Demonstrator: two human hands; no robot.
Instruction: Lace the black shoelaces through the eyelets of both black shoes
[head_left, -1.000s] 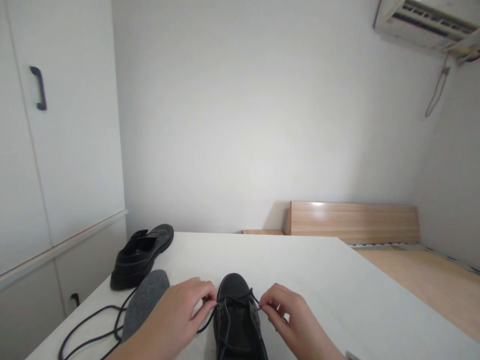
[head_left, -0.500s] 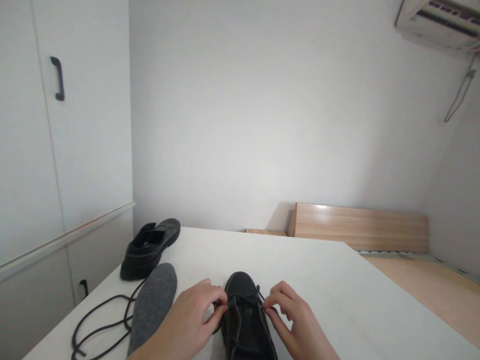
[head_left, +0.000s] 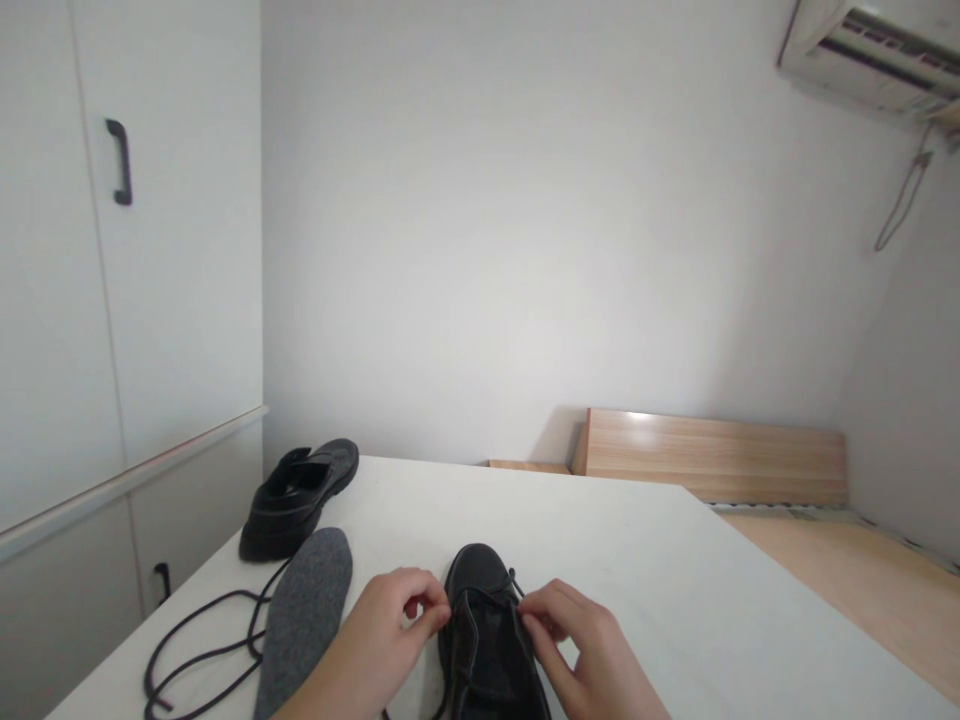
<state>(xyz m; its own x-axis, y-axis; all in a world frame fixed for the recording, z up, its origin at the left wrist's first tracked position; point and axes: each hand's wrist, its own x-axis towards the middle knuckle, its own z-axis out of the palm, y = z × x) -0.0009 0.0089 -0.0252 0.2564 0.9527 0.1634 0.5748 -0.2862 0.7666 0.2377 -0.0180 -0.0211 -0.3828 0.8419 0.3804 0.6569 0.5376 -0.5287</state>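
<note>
A black shoe [head_left: 480,570] rests on the table in front of me, its toe pointing away. A thin black shoelace [head_left: 513,578] crosses near the toe, one end standing up at the right side. My left hand [head_left: 401,625] is closed in a pinch against the shoe's left lacing edge; what its fingertips hold is too small to make out. On the opposite edge, my right hand [head_left: 581,635] pinches the lace beside the eyelets. More lace trails low on the shoe's left side. The heel is cut off by the frame.
A grey felt insole [head_left: 307,610] lies left of my left forearm, beside a loose black lace [head_left: 199,660]. Behind them stands a second black shoe [head_left: 289,505]. White cabinets [head_left: 172,300] border the white table [head_left: 622,560] on the left; a wooden headboard [head_left: 712,455] is beyond.
My right hand has shifted slightly left, closer against the shoe's edge, its fingers more closed together. My left hand has hardly moved. The view has turned slightly.
</note>
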